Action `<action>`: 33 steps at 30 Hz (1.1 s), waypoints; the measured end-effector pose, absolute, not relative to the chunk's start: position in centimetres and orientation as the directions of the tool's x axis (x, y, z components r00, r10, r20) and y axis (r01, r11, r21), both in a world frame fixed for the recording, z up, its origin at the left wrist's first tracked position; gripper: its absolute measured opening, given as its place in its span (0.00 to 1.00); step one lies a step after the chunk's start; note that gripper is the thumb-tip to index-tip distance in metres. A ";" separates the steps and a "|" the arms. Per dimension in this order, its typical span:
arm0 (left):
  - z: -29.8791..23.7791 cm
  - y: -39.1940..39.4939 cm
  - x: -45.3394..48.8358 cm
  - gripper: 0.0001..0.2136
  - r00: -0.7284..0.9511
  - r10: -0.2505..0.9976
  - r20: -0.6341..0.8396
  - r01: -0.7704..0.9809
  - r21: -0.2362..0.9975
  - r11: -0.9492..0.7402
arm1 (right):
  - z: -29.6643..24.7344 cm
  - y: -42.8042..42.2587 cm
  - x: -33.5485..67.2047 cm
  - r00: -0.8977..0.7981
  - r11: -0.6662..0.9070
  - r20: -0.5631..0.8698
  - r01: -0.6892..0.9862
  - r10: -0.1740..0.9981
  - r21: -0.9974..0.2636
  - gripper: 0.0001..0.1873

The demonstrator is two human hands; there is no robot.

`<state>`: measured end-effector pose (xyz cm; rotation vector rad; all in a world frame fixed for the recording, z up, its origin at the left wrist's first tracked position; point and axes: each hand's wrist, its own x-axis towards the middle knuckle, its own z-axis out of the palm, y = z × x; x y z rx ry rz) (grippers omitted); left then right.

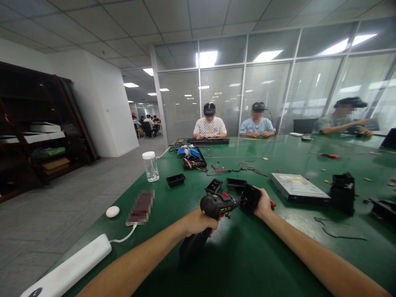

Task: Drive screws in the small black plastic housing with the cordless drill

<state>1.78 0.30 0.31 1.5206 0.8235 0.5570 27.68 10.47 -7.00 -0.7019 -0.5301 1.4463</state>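
My left hand point(201, 222) is wrapped round the grip of a black cordless drill point(218, 204) with red accents. The drill points right, and its chuck end meets a small black plastic housing point(250, 198). That housing is held up above the table by my right hand point(262, 204), whose fingers are partly hidden behind it. Whether a bit sits inside a screw I cannot tell. Just beyond the drill lie two similar black housings, one open box point(214, 186) and another box point(236, 184). An orange-handled tool point(272, 203) shows beside my right wrist.
On the green table point(247, 255) are a flat metal disc drive point(298, 187), a clear jar point(150, 167), a phone point(140, 208), a white power strip point(68, 268) and a tray of wires point(193, 156). Loose wires and black parts lie around. Several people sit across the table.
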 end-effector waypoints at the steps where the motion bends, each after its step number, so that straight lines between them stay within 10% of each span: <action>1: 0.3 0.3 1.8 0.05 0.628 0.769 -0.118 0.168 0.986 0.014 | -7.0 10.4 27.7 0.074 -0.009 -0.085 -0.701 0.994 -0.713 0.11; 33: -0.5 0.9 1.6 0.05 0.635 0.764 -0.114 0.187 0.982 -0.009 | -7.3 10.8 27.8 0.090 0.009 -0.082 -0.725 0.993 -0.689 0.11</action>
